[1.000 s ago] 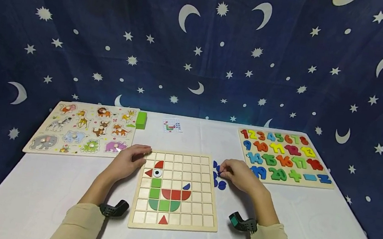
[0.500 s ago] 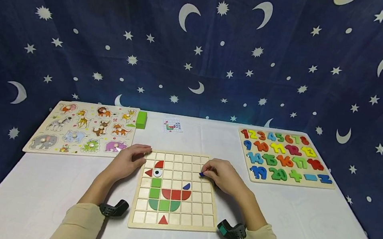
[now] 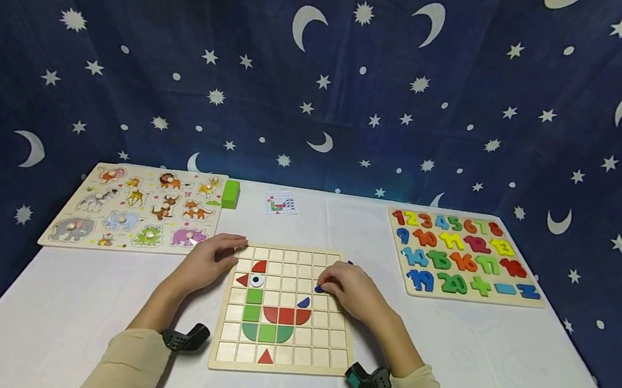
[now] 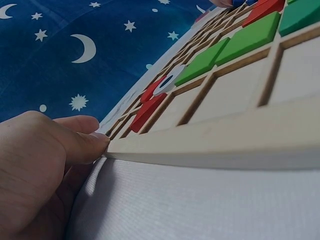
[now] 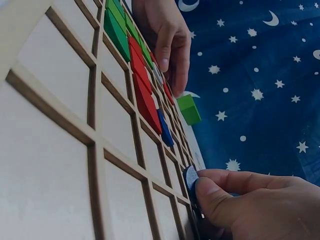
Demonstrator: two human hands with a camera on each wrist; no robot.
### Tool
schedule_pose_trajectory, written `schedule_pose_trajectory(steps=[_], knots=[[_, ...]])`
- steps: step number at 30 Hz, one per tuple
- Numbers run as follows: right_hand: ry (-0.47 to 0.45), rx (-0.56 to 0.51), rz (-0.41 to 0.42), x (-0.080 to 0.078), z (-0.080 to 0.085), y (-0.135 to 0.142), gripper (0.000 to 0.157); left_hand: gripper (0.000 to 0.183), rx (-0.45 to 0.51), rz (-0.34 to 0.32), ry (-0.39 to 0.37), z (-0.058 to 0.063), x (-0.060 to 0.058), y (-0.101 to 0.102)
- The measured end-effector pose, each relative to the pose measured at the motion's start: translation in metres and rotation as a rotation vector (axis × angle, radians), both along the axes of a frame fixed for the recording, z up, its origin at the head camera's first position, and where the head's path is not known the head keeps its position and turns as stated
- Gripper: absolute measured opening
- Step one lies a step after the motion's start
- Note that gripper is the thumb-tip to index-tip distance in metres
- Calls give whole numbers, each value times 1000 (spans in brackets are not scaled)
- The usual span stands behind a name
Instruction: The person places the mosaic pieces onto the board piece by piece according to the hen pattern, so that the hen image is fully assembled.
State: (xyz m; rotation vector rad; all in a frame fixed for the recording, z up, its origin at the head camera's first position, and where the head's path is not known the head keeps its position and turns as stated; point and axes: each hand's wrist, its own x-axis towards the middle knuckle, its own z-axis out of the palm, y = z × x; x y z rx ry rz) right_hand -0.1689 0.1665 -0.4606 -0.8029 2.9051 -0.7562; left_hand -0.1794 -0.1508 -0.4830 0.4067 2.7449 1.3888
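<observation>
In the head view, a wooden grid board [image 3: 285,362] lies on the white table with red, green, blue and eye-marked pieces set in a bird-like figure. My left hand [image 3: 211,263] holds the board at its far left corner, thumb and fingertips against the edge. Over the right part of the grid, my right hand [image 3: 355,291] pinches a small blue piece [image 5: 190,181] between thumb and finger. The right wrist view shows its rounded side; the rest is covered by the fingers. A blue half-circle piece [image 3: 304,302] sits in a cell above the red pieces [image 3: 286,316].
Behind the board lie a small pattern card [image 3: 281,203] and a green block [image 3: 231,194]. An animal puzzle [image 3: 127,248] lies at the left and a number puzzle [image 3: 474,296] at the right. A blue piece [image 3: 350,263] peeks out beyond the right hand.
My right hand has picked up a blue piece beside the board and carried it left over the grid, then slightly lower. The left hand has stayed at the corner.
</observation>
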Motion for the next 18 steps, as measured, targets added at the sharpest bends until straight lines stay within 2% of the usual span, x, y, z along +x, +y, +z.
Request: schedule_pose_trajectory(steps=[8, 18], knots=[[13, 23, 47, 0, 0, 3, 9, 41, -3, 4, -6, 1, 1, 0], [-32, 31, 55, -1, 0, 5, 13, 41, -6, 2, 0, 0, 0, 0]])
